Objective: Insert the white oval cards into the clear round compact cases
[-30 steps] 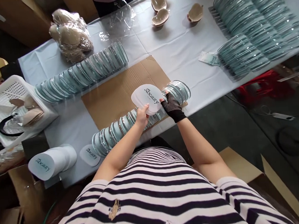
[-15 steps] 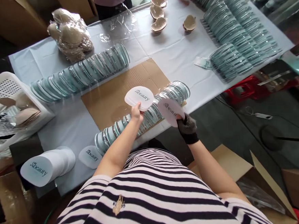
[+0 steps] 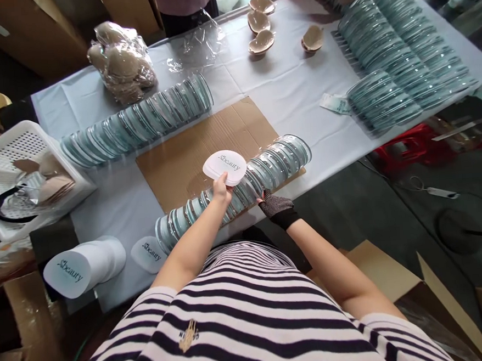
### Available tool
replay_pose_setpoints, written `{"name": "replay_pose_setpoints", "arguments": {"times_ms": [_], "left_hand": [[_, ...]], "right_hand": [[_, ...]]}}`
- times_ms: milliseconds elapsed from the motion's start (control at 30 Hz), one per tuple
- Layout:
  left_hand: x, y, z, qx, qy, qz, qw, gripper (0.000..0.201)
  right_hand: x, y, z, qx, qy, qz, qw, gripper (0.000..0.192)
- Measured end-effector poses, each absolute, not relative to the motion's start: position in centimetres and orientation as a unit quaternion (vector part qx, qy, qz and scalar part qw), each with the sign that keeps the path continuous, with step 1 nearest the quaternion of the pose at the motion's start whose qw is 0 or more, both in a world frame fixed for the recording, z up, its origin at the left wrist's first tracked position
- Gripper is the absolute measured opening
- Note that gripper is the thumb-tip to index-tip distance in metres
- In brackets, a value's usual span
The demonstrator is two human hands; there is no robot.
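My left hand (image 3: 221,188) pinches a small stack of white printed cards (image 3: 224,167) marked "Sbeauty", held just above a long row of clear round cases (image 3: 233,189) lying along the near table edge. My right hand (image 3: 276,205), in a black mesh glove, reaches into that row from the front side, fingers among the cases. Whether it holds a card there is hidden. The row rests partly on a flat sheet of brown cardboard (image 3: 189,154).
A second row of cases (image 3: 138,121) lies behind the cardboard, with more stacks (image 3: 396,43) at the far right. More white cards (image 3: 84,265) sit at the near left, beside a white basket (image 3: 21,174). Beige pads in a bag (image 3: 122,59) and loose (image 3: 261,41) lie at the back.
My right hand, which held a single white card off the table edge, has moved back to the row of cases; the card is no longer seen. My left hand lowered slightly.
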State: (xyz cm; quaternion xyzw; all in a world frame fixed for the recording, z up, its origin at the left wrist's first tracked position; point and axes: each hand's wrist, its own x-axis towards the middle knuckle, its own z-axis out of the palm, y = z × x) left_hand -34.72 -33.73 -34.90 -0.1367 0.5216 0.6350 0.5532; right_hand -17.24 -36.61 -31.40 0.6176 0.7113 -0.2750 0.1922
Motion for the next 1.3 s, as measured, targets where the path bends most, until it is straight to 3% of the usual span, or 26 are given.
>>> {"name": "replay_pose_setpoints", "arguments": {"times_ms": [167,400,533,667,867,1000,1133,1233,1300], "left_hand": [[-34.6,-33.9,-34.7,-0.135,0.525,0.634,0.551,0.043],[-34.5,-34.0,-35.0,-0.137,0.522,0.641,0.546,0.042],[-34.2,-34.1,-35.1,-0.133,0.53,0.646,0.534,0.041],[-33.9,-33.9,-35.3,-0.134,0.539,0.65,0.518,0.037],[-33.4,-35.1,-34.4,-0.09,0.521,0.661,0.533,0.032],[-33.6,-37.2,-33.3,-0.034,0.49,0.671,0.556,0.036],[-34.0,-38.9,-33.2,-0.017,0.511,0.65,0.562,0.035],[-34.2,-39.0,-33.2,-0.003,0.494,0.648,0.579,0.032],[-34.7,-38.4,-33.2,-0.017,0.487,0.656,0.576,0.033]], "right_hand": [[-17.3,-37.2,-32.5,0.623,0.734,-0.247,0.113,0.031],[-18.5,-36.4,-35.9,0.593,0.757,-0.252,0.111,0.037],[-18.1,-36.1,-35.2,0.59,0.692,-0.407,0.088,0.024],[-17.6,-35.5,-33.8,0.554,0.611,-0.564,0.037,0.033],[-18.9,-31.6,-32.4,0.621,0.673,-0.35,-0.195,0.042],[-21.0,-31.0,-31.7,0.565,0.705,-0.343,-0.257,0.05],[-23.0,-33.9,-31.9,0.528,0.671,-0.39,-0.344,0.042],[-22.8,-35.4,-32.6,0.601,0.577,-0.419,-0.361,0.039],[-21.1,-36.2,-32.4,0.668,0.52,-0.367,-0.386,0.045]]}}
